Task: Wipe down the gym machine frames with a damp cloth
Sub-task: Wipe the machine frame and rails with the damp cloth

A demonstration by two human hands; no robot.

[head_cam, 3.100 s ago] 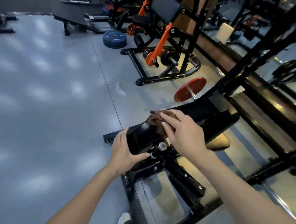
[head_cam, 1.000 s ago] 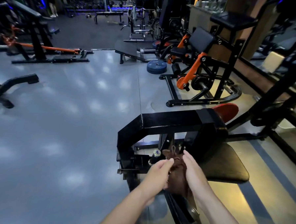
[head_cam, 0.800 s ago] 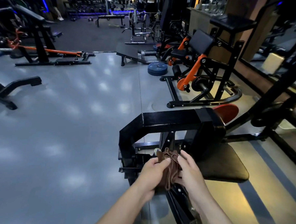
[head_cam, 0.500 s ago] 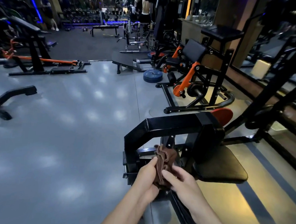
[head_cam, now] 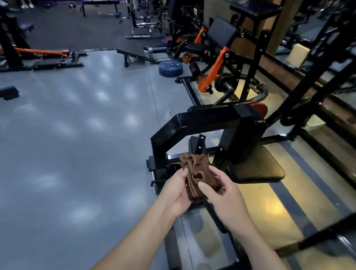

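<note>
Brown cloth [head_cam: 197, 182] sits bunched between my two hands, near me; my left hand [head_cam: 175, 191] cups it from the left, and my right hand [head_cam: 224, 196] pinches it with the thumb; the black frame [head_cam: 206, 120] stands just beyond, not touching it; if I loosen either hand, the floppy cloth could slip to the floor [head_cam: 79, 150].

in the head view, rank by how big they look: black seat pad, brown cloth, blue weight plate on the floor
1. black seat pad
2. brown cloth, held in both hands, nearest the camera, so it looks larger than it is
3. blue weight plate, far off, so its true size is unsure
</note>
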